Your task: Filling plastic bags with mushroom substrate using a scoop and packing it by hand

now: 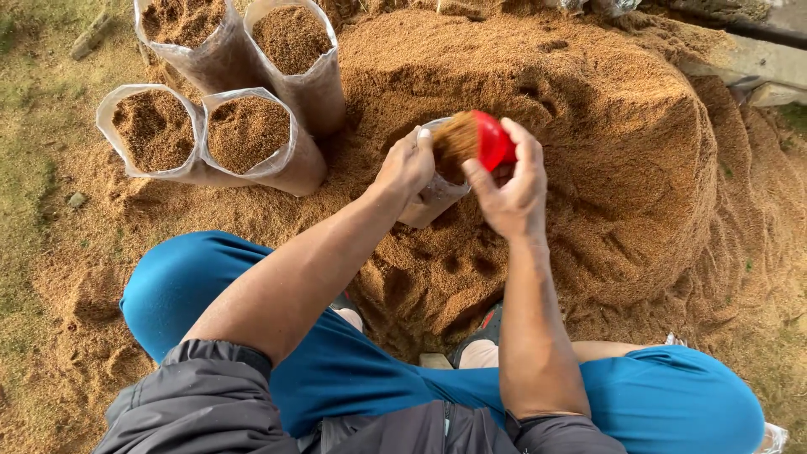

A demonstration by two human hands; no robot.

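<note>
Loose brown sawdust forms a big granular mound (588, 151) on the ground, pitted with scooped hollows. Against its near slope leans a clear plastic bag (429, 197), its rim pinched shut in the left hand (406, 166). The right hand (510, 189) grips a small red plastic scoop (492, 140), tilted over the bag's mouth, heaped with sawdust. Four filled clear plastic bags (244, 134) stand together, touching, to the left.
</note>
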